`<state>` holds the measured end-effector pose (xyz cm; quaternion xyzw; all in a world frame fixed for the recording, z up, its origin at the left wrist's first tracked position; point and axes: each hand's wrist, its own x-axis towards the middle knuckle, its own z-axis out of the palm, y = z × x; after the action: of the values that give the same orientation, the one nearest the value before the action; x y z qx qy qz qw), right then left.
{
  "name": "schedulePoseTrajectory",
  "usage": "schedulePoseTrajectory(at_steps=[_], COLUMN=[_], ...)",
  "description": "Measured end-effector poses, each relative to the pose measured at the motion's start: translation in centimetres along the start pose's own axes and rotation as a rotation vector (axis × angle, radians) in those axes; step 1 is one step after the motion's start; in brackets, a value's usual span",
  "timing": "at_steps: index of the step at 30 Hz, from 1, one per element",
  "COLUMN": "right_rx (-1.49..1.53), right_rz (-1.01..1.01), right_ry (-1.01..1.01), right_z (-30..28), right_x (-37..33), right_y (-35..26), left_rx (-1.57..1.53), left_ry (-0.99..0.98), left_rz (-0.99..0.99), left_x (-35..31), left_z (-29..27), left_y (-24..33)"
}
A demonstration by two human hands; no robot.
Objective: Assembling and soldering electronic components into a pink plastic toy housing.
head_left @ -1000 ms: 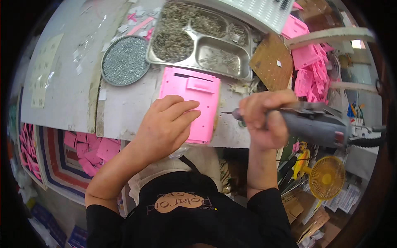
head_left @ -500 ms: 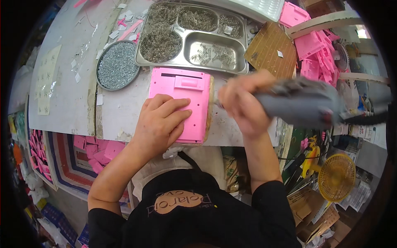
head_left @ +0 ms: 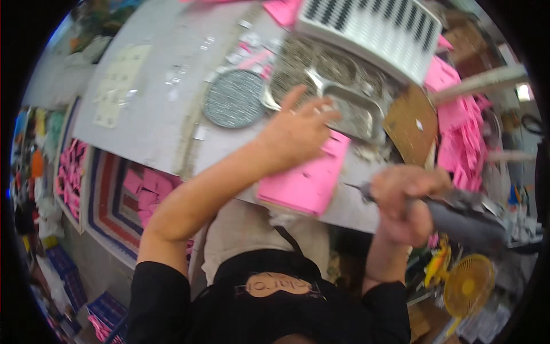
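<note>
Lettering (head_left: 278, 285) marks black shirt (head_left: 246, 321) near pink panel (head_left: 301, 189).

Black short-sleeved top (head_left: 235, 315), rounded tan chest print (head_left: 279, 291), dark lettering (head_left: 298, 284), pale trousers (head_left: 229, 232), dark strap (head_left: 288, 241)

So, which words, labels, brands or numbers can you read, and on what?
Black garment: lettering across a peach oval print, partly blurred; I won't copy it out.
Pale sheet on the table: faint marks, too blurred to read.
Pink part, grey power tool: no lettering I can make out.
</note>
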<state>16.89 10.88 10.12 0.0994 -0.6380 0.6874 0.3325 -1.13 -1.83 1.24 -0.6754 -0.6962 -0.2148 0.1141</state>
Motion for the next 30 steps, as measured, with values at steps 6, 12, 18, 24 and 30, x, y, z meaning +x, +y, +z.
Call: schedulePoseTrajectory(at_steps=[6,12,18,24,30], right_rx=[0.081,0.14,0.068,-0.003,-0.205], right_rz=[-0.042,0.051,0.128,0.213,0.322], right_ry=[0.089,0.087,0.099,0.189,0.362], right_z=[-4.7,-4.2,-3.5,-2.8,-3.5], right_x=[0.1,1.3,2.0,2.6,1.8], right_y=[-3.7,-0.2,1.5,1.9,0.3], left_rx=[-0.179,0.512,0.965,-0.337,-0.99], left_ry=[0.985,0.744,0.425,1.205,0.724], left_rz=[-0.727,-2.365,-2.116,-1.069,-1.537], left_x=[-18.3,-62.9,-58.7,-23.0,-2.8], left_z=[-10.1,3.6,5.9,-13.0,-4.4], left_y=[-3.8,-0.3,0.8,-23.2,-45.1])
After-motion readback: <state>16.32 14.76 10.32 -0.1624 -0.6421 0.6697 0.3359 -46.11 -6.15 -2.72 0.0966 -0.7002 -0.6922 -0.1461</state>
